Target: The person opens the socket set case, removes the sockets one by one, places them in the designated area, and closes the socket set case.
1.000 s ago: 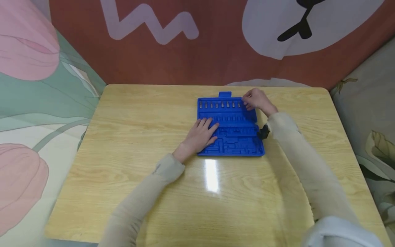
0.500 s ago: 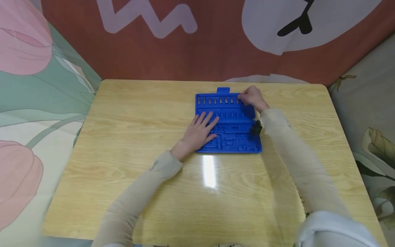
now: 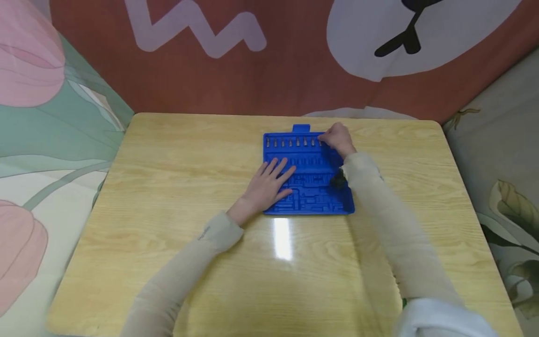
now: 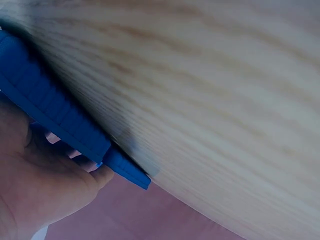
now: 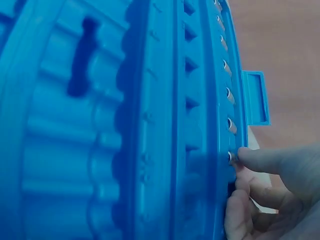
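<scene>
A blue plastic tool case point(image 3: 311, 206) lies unfolded on the table, its moulded slots facing up. Along its far side stands a row of small metal screwdriver bits point(image 3: 290, 142). My left hand point(image 3: 261, 189) rests over the case's left side with fingers spread; the left wrist view shows it against the case's blue edge point(image 4: 55, 107). At the far right corner is my right hand point(image 3: 338, 139). In the right wrist view, its thumb and a finger pinch the end bit point(image 5: 231, 158) of the row, which they partly cover.
The wooden table point(image 3: 177, 159) extends around the case, with a red-brown patterned backdrop point(image 3: 210, 84) behind its far edge. A latch tab point(image 3: 301, 127) juts from the case's far side. A black wrist camera point(image 3: 338, 179) hangs under the right wrist, over the case.
My right hand has shifted left along the case's far edge to the end bit. The left hand stays on the case, its fingers spread wider than before. The head view has shifted slightly.
</scene>
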Available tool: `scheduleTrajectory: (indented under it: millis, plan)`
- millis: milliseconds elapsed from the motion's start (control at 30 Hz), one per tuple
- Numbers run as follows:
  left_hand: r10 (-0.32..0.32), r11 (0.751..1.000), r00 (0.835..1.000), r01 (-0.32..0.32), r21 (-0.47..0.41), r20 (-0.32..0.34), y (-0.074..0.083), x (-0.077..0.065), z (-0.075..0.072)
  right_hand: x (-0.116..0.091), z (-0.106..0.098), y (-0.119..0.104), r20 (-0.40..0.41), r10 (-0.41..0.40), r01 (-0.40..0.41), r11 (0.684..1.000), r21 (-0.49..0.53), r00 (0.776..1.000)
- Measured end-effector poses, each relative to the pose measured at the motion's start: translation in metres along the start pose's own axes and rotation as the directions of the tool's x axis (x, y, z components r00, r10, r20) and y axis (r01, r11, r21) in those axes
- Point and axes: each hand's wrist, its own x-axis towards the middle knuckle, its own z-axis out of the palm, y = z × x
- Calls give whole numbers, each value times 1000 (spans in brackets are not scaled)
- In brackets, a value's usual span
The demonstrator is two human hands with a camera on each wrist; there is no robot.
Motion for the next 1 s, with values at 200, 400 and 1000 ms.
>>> scheduleTrajectory:
  millis: [200, 400, 1000]
  plan:
    - [-9, 1000, 1000, 9, -1, 1, 1, -3, -3, 1, 4, -2, -7, 20, -21, 1000, -22, 1000]
    - [-10, 1000, 1000, 10, -3, 5, 1, -1, -4, -1, -4, -1, -27, 32, -27, 988, 149, 999]
    - [-36, 995, 997, 29, 90, 73, 8, 4, -3, -2, -15, 1, 91, 105, -128, 944, 304, 990]
